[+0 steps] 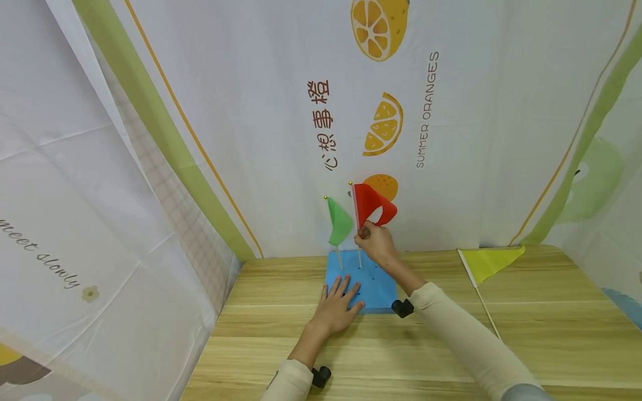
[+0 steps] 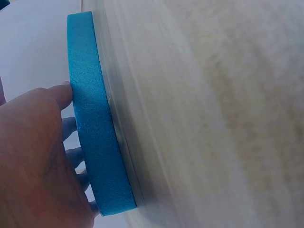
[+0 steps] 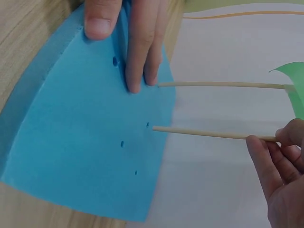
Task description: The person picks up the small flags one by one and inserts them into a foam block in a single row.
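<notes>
A blue foam block [image 1: 381, 292] with several small holes lies flat on the wooden table. My left hand [image 1: 335, 312] rests on its near left part, fingers spread. In the left wrist view, the thumb touches the edge of the block's top. A green flag [image 1: 340, 223] on a thin stick stands in the block near the far edge. Just right of it, my right hand [image 1: 377, 242] pinches the stick of a red flag [image 1: 365, 200]. In the right wrist view, the lower tip of that stick [image 3: 204, 132] hovers close beside a hole, seemingly just above the block.
A yellow triangular flag [image 1: 489, 263] on a stick lies on the table [image 1: 441, 334] to the right. Behind the table hangs a white cloth [image 1: 251, 139] printed with oranges and lettering. Another cloth [image 1: 90, 223] hangs along the left side.
</notes>
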### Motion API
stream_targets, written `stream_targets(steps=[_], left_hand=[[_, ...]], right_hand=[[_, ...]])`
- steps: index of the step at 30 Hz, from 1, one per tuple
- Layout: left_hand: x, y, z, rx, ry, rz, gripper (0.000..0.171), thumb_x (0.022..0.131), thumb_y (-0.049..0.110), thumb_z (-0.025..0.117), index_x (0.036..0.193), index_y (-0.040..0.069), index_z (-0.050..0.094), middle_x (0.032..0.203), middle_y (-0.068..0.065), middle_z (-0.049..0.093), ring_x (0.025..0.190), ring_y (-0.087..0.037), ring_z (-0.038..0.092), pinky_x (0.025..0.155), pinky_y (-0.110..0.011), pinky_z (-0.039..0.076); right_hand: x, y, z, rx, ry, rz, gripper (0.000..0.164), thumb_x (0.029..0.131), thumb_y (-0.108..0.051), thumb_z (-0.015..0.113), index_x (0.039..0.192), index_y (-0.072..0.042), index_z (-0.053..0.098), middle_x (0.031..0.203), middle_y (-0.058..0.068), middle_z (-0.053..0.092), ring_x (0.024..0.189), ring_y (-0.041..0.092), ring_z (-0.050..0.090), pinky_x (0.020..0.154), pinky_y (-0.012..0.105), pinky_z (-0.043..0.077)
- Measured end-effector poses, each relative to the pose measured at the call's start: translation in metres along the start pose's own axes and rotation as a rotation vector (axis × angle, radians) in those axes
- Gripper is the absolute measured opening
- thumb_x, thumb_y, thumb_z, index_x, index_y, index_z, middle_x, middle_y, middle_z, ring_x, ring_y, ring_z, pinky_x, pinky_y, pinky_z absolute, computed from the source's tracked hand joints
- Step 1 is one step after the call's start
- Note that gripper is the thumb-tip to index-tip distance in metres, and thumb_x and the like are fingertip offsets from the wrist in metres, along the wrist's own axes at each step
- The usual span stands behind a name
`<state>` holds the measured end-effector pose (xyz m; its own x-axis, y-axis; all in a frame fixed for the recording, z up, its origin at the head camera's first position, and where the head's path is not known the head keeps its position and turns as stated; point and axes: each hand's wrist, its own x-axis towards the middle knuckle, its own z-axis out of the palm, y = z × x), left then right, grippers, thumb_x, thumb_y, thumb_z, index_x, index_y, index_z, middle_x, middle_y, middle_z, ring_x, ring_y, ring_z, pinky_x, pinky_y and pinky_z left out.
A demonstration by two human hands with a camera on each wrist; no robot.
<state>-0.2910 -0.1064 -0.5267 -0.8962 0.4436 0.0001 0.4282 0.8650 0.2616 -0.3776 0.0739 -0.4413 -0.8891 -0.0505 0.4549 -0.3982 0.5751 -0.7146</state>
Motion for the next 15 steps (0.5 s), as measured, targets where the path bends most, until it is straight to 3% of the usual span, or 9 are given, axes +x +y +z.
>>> stream_targets(steps=[15], left_hand=[[0.001, -0.001, 0.001, 0.018, 0.000, -0.001, 0.063, 0.113, 0.054, 0.043, 0.168, 0.023, 0.038, 0.178, -0.009, 0.025, 0.167, -0.035, 0.018, 0.132, -0.065, 0.017]], right_hand=[[-0.001, 0.011, 0.012, -0.008, 0.012, -0.053, 0.010, 0.097, -0.008, 0.074, 0.097, 0.001, 0.069, 0.091, 0.017, 0.076, 0.087, 0.032, 0.076, 0.083, 0.045, 0.066]])
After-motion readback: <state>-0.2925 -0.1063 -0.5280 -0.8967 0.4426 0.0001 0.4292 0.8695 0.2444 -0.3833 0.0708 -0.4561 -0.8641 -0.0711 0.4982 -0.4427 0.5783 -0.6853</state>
